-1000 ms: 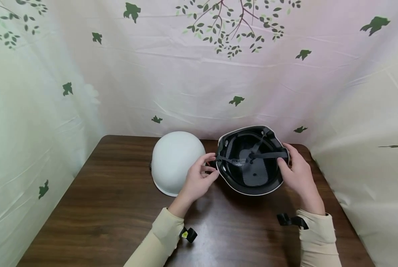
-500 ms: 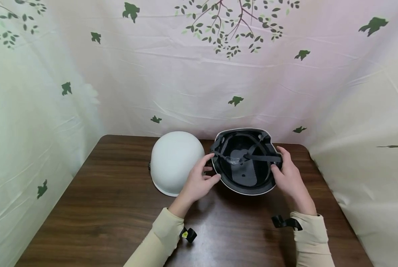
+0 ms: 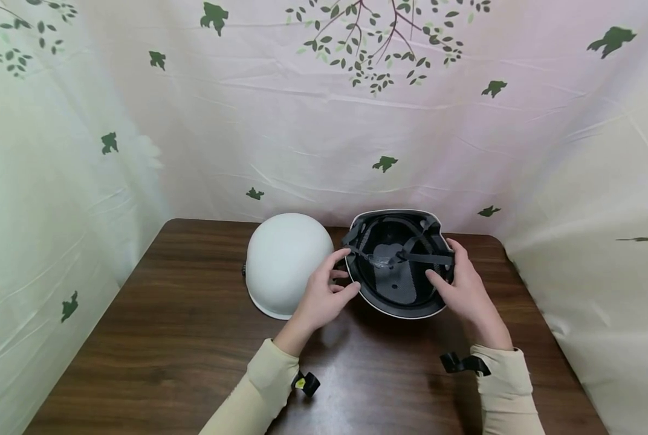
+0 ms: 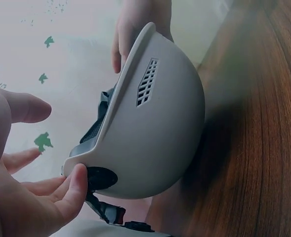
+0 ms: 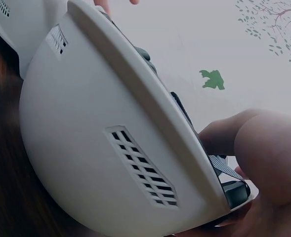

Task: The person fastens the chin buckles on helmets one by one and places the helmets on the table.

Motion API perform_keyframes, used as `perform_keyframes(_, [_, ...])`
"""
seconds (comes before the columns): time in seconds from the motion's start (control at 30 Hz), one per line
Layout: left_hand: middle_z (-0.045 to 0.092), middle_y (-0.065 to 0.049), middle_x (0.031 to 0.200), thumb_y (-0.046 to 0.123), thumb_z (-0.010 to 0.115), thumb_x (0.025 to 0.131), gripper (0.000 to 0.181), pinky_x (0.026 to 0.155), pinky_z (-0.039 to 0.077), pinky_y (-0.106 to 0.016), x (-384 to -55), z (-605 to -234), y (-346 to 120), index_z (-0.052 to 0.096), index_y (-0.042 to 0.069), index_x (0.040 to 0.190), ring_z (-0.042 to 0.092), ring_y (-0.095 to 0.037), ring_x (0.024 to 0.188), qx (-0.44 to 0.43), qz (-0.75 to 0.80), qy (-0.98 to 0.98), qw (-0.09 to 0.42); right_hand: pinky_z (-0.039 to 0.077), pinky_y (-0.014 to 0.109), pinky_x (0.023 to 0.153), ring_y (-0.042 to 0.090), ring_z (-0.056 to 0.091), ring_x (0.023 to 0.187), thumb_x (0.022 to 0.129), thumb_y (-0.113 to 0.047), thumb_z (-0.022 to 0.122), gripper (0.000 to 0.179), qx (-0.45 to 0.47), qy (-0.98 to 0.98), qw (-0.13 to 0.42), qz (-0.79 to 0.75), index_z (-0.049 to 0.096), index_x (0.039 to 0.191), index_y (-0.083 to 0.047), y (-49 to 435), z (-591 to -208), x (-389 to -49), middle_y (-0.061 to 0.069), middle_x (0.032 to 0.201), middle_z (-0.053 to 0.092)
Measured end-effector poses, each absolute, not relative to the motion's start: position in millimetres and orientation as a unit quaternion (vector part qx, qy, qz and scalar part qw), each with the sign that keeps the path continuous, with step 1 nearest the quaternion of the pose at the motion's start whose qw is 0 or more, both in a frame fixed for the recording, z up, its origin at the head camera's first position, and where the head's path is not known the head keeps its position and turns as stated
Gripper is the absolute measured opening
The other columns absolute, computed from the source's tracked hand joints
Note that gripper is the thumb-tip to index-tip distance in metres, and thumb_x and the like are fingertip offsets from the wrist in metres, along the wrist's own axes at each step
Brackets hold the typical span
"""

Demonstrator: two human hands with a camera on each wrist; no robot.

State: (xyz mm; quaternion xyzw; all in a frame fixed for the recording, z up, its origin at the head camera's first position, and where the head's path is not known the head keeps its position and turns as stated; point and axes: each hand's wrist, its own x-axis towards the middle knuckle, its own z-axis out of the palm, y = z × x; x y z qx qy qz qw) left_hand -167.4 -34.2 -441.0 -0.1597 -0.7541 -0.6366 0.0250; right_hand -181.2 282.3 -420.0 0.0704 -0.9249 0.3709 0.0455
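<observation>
An upturned white helmet (image 3: 402, 309) shows its black padded inside and dark straps in the head view. Its bowl leans to one side, with the rim facing up and toward me. My right hand (image 3: 464, 296) grips its right end, thumb inside the rim and fingers outside. At the opposite end my left hand (image 3: 324, 293) rests fingertips by the rim, beside a black round fitting (image 4: 102, 177); its thumb stands apart in the left wrist view. A second white helmet (image 3: 286, 260) lies dome up, just left of the left hand and partly covered by it.
Both helmets are on a dark brown wooden table (image 3: 182, 350), near its back edge. A pale cloth (image 3: 302, 121) with printed leaves and birds hangs behind and at both sides. The wrists carry black straps.
The upturned helmet has shifted slightly left and down, and now sits steadier. The right hand moved left with it, its thumb reaching further inside. The left hand has barely moved.
</observation>
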Motion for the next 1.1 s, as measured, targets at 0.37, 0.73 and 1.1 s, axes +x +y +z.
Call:
perform_keyframes(0.37, [0.056, -0.011, 0.148, 0.009, 0.075, 0.092, 0.066, 0.085, 0.061, -0.036, -167.6, -437.6, -31.0, 0.051, 0.013, 0.153, 0.066, -0.030, 0.116, -0.168, -0.642, -0.747, 0.037, 0.036, 0.071, 0.110, 0.051, 0.038, 0.140, 0.103, -0.035, 0.067, 0.091, 0.070, -0.921, 0.015, 0.382, 0.008, 0.167, -0.007, 284.5, -428.1, -181.7, 0.035, 0.158, 0.031])
perform_keyframes(0.73, [0.051, -0.010, 0.153, 0.007, 0.074, 0.091, 0.065, 0.087, 0.060, -0.052, -167.2, -439.9, -34.4, 0.052, 0.010, 0.153, 0.066, -0.033, 0.116, -0.146, -0.653, -0.740, 0.060, 0.040, 0.065, 0.096, 0.050, 0.049, 0.121, 0.101, -0.021, 0.069, 0.078, 0.089, -0.922, 0.147, 0.347, 0.026, 0.163, -0.002, 288.8, -416.0, -182.0, 0.034, 0.151, 0.043])
perform_keyframes(1.1, [0.034, -0.011, 0.167, 0.018, 0.075, 0.092, 0.083, 0.092, 0.060, -0.046, -165.6, -443.5, -35.9, 0.033, 0.015, 0.164, 0.067, -0.035, 0.121, -0.131, -0.638, -0.759, 0.010, 0.052, 0.013, 0.080, 0.030, 0.073, 0.100, 0.106, -0.010, 0.060, 0.056, 0.208, -0.879, 0.190, 0.385, 0.041, 0.158, -0.010, 228.8, -394.1, -187.5, 0.018, 0.138, 0.066])
